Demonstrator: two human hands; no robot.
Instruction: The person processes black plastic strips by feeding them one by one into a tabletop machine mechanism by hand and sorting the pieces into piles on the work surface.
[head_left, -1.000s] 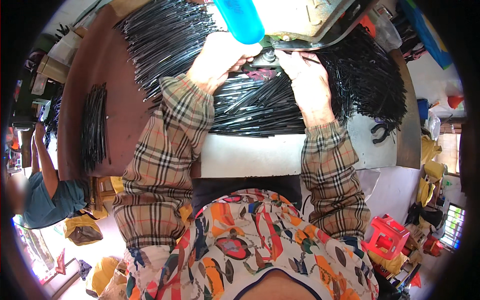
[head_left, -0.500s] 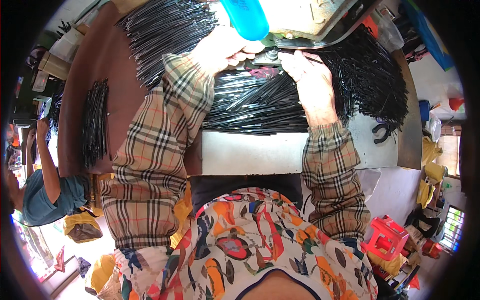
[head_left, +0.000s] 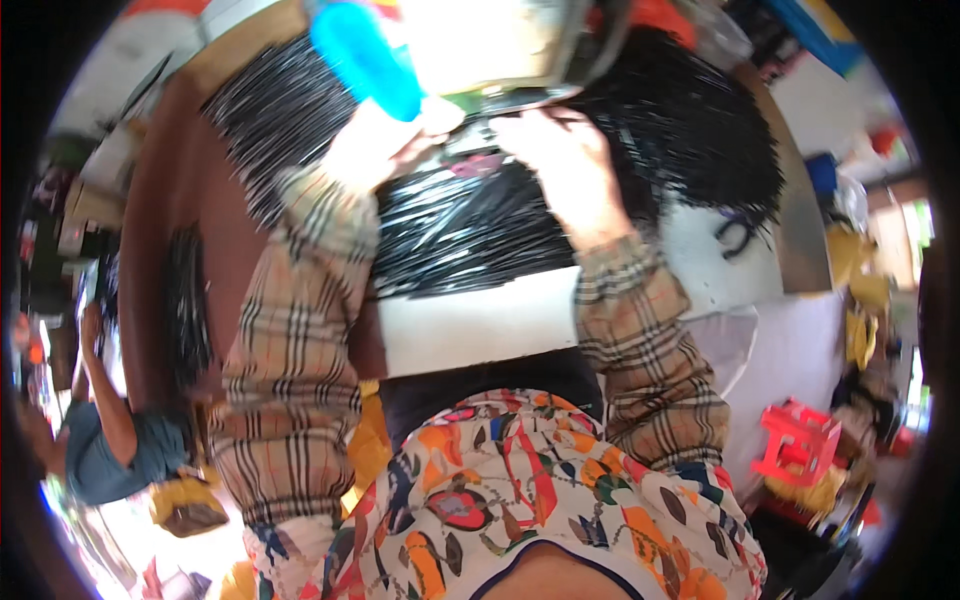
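My left hand (head_left: 385,145) is at the left side of a pale machine's metal work point (head_left: 472,140), fingers bent and pressed together. Whatever they pinch is too blurred to tell. On the right side of that point my right hand (head_left: 565,165) is closed too, thumb and fingers together; what lies in its grip is smeared by motion. A rounded blue part (head_left: 370,65) hangs over my left hand. Just below both hands lies a heap of thin, shiny black strips (head_left: 465,235). A scrap of dark pink cloth (head_left: 477,165) shows between the hands.
Larger piles of black strips lie left (head_left: 275,120) and right (head_left: 690,120), with a small bundle (head_left: 188,305) on the brown table cover (head_left: 150,260). Dark-handled snips (head_left: 735,238) rest at the right. Another person (head_left: 120,450) sits at far left. A red stool (head_left: 797,443) stands lower right.
The whole view has turned and shifted, so the machine and both hands appear farther left. Both hands stay at the machine's work point, and the picture is more blurred.
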